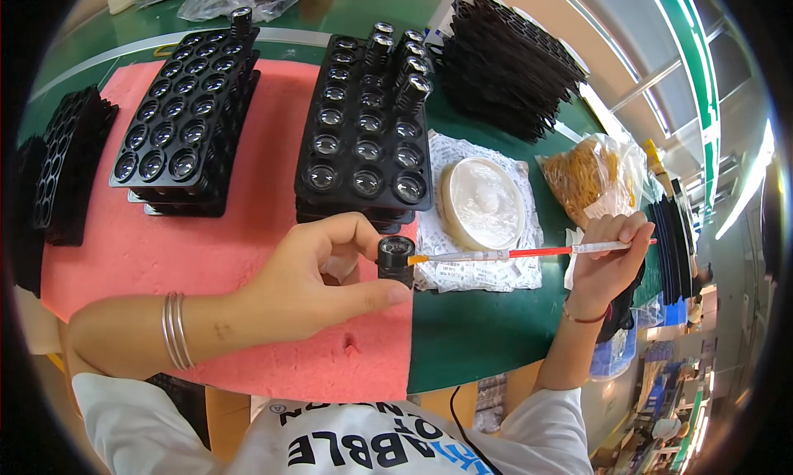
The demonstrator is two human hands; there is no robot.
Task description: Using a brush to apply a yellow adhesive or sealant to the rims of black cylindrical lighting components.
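Two hands meet over the pink mat [277, 144]; the left hand [322, 268] has its fingers curled narrow around a black tube [396, 248], held upright, probably so its rim faces up in plain view; the right hand [611, 252] has its fingers closed on the far end of a red-handled brush [537, 252], nearly level, perhaps so the orange tip can come at the tube sideways; whether the tip touches, I cannot tell.

Just beyond, a round dish [483, 202], whitish and shiny inside, rests on a white packet [529, 227], perhaps to protect the green bench [471, 343]; a clear bag [591, 178] holds yellowish strands; the middle tray [347, 136] carries glass-topped pieces, several standing taller; the left tray [178, 103] is likewise filled; farther stands a tray stack [512, 62].
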